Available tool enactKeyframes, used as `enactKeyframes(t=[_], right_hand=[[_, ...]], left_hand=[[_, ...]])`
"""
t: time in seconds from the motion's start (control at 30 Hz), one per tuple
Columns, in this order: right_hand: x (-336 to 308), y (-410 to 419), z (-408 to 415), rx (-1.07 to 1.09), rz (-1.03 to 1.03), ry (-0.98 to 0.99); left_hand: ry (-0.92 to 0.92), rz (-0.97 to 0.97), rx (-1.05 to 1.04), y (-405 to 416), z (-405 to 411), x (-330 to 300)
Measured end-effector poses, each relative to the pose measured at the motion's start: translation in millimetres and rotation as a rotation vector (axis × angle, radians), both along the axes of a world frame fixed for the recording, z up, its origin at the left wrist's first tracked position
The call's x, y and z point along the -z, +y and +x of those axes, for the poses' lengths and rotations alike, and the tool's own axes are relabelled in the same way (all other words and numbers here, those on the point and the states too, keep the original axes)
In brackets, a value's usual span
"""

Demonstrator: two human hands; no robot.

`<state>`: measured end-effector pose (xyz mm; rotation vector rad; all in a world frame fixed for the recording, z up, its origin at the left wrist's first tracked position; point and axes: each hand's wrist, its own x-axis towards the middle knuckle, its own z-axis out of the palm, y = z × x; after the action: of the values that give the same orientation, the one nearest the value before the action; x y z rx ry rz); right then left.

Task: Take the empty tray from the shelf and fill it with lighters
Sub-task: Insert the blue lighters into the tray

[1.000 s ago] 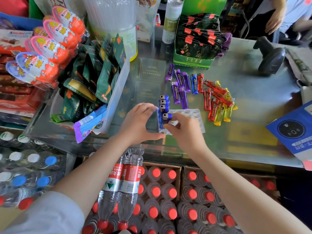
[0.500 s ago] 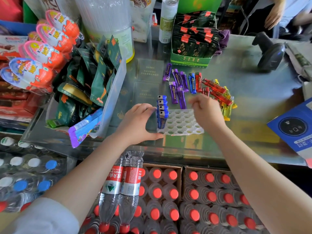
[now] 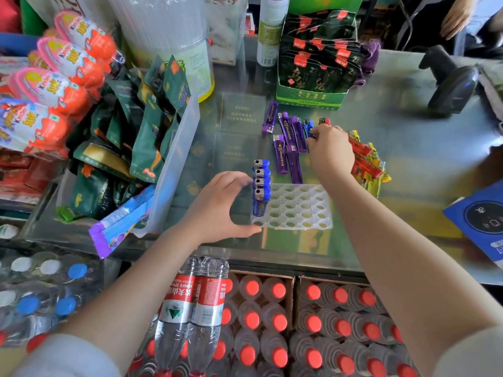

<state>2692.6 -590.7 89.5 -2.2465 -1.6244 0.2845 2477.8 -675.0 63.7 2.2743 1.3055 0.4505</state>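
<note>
White, perforated and made of thin plastic, the lighter tray [image 3: 299,210] lies flat on the glass tabletop [image 3: 408,164] near its front edge, its grid of round holes mostly unfilled. Four blue plastic lighters [image 3: 261,186] with metal tops stand upright in the tray's leftmost column, packed one behind the other. The left hand [image 3: 223,208] braces the tray's left side: the thumb touches its near left corner and the fingers curve loosely toward the blue row, though whether they touch the lighters I cannot tell. The right hand [image 3: 330,151] reaches beyond the tray into the loose lighters lying on the tabletop, fingers curled down over a single blue lighter [image 3: 309,129] whose metal top sticks out past the knuckles; it appears to pinch it, but the fingertips are hidden. Just left of that hand lie several purple lighters [image 3: 288,142], flat and roughly parallel, one reaching the tray's far edge. To its right a heap of red and yellow lighters [image 3: 367,164] spreads across the glass. A green cardboard box of dark sachets [image 3: 315,63] stands behind the lighters.
</note>
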Motion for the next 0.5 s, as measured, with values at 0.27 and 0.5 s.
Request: enactKeyframes(t=[0.27,0.5], right_hand=[[-5,3,-2,-0.056,-0.094,0.069],[-21,-72,1,-0.116,-0.012,0.652]], left_hand=[[-0.028,-0.038,0.004,-2,-2,-2],[-0.001,-0.037,-0.03,-9,2,-3]])
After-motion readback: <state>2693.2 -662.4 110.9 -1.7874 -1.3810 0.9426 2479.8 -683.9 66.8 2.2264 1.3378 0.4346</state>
